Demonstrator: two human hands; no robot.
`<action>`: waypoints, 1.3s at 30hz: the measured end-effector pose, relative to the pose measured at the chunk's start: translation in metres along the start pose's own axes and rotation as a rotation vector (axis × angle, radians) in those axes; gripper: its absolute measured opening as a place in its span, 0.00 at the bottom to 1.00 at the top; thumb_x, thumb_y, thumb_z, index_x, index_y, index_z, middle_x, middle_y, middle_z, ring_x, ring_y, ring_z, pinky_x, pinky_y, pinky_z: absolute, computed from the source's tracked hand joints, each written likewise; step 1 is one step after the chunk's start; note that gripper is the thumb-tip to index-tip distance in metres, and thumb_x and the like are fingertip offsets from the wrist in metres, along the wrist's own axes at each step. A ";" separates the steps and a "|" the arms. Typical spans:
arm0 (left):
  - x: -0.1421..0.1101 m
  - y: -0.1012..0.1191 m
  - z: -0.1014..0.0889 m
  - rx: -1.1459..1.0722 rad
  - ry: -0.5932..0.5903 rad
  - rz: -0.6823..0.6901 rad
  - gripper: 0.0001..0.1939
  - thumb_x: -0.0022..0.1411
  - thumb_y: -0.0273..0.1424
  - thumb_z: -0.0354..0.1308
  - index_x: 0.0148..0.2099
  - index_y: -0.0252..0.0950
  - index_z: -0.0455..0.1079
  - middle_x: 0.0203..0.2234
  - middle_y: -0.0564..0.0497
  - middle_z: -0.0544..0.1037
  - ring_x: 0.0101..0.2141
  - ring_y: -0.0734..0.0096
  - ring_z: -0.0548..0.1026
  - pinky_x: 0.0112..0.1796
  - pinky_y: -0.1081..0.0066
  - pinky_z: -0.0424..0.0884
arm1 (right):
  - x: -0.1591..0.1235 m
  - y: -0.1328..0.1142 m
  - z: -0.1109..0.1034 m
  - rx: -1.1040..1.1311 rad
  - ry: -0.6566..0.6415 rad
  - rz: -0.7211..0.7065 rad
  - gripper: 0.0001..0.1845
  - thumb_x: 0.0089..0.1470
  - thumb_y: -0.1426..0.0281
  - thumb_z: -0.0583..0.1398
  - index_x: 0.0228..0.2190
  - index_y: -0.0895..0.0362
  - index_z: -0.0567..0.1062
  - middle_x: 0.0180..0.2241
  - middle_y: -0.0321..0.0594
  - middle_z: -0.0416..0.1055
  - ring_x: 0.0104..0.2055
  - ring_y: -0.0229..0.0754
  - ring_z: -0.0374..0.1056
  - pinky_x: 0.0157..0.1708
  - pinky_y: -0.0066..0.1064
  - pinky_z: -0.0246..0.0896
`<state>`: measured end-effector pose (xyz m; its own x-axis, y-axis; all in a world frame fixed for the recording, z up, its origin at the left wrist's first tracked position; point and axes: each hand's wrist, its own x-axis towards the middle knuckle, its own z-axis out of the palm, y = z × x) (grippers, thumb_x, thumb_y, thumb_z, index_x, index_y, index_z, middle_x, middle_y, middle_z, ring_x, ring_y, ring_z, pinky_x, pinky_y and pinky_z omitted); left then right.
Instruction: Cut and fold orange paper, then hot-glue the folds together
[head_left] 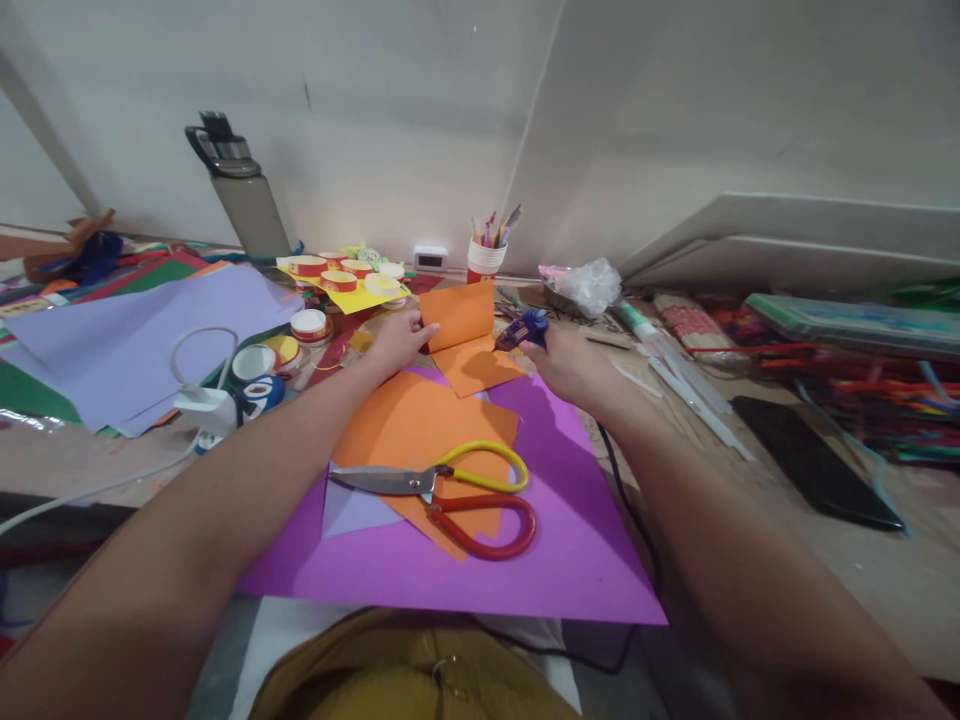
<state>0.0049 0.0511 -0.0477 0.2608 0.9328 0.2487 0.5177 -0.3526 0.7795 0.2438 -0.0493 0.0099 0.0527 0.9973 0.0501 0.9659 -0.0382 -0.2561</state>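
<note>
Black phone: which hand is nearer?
Right. The right hand, gripping the blue tool, is beyond the phone and to its left. The left hand is farther left, at the left edge of the folded orange paper.

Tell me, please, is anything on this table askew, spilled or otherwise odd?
The purple sheet juts past the table's near edge, so that part seems poorly supported. No spill shows.
</note>
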 end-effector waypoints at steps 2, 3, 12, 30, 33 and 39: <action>0.000 0.000 0.000 0.015 0.002 0.008 0.10 0.58 0.37 0.57 0.33 0.34 0.73 0.28 0.49 0.78 0.33 0.65 0.73 0.35 0.69 0.68 | 0.000 0.001 -0.001 0.028 0.000 -0.015 0.20 0.63 0.62 0.51 0.47 0.60 0.75 0.46 0.54 0.76 0.50 0.54 0.71 0.45 0.35 0.62; 0.000 0.001 -0.001 0.024 0.003 0.012 0.10 0.58 0.37 0.57 0.33 0.34 0.73 0.29 0.49 0.78 0.33 0.65 0.73 0.35 0.68 0.68 | 0.000 0.001 0.000 0.038 0.002 -0.008 0.20 0.63 0.62 0.51 0.47 0.59 0.75 0.46 0.54 0.76 0.50 0.53 0.71 0.46 0.35 0.62; 0.000 0.003 -0.003 0.064 -0.027 0.027 0.11 0.59 0.37 0.55 0.32 0.34 0.72 0.28 0.49 0.78 0.34 0.64 0.73 0.34 0.69 0.67 | 0.013 -0.006 0.015 0.056 0.037 0.023 0.21 0.63 0.63 0.51 0.48 0.63 0.72 0.46 0.60 0.75 0.48 0.57 0.72 0.43 0.37 0.63; 0.000 0.000 -0.001 0.052 -0.010 0.025 0.10 0.59 0.36 0.57 0.33 0.35 0.73 0.29 0.48 0.79 0.34 0.63 0.73 0.36 0.68 0.67 | 0.012 0.002 0.008 0.021 0.017 0.028 0.20 0.63 0.62 0.51 0.47 0.62 0.75 0.46 0.57 0.76 0.49 0.54 0.72 0.44 0.34 0.63; 0.001 -0.001 -0.001 0.062 -0.003 0.035 0.11 0.60 0.37 0.56 0.33 0.34 0.73 0.30 0.48 0.79 0.34 0.64 0.73 0.36 0.68 0.67 | 0.014 0.000 0.012 0.047 0.033 0.033 0.21 0.63 0.62 0.51 0.48 0.62 0.74 0.46 0.57 0.76 0.49 0.55 0.72 0.44 0.36 0.63; 0.001 -0.002 -0.002 0.085 -0.021 0.022 0.11 0.60 0.37 0.56 0.32 0.35 0.73 0.28 0.49 0.78 0.34 0.64 0.74 0.37 0.68 0.68 | 0.024 0.000 0.023 0.116 0.073 0.004 0.21 0.63 0.64 0.51 0.50 0.63 0.72 0.47 0.57 0.75 0.50 0.54 0.72 0.45 0.35 0.63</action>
<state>0.0030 0.0532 -0.0480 0.2894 0.9234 0.2521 0.5788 -0.3786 0.7223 0.2395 -0.0238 -0.0107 0.0792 0.9899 0.1179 0.9301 -0.0308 -0.3661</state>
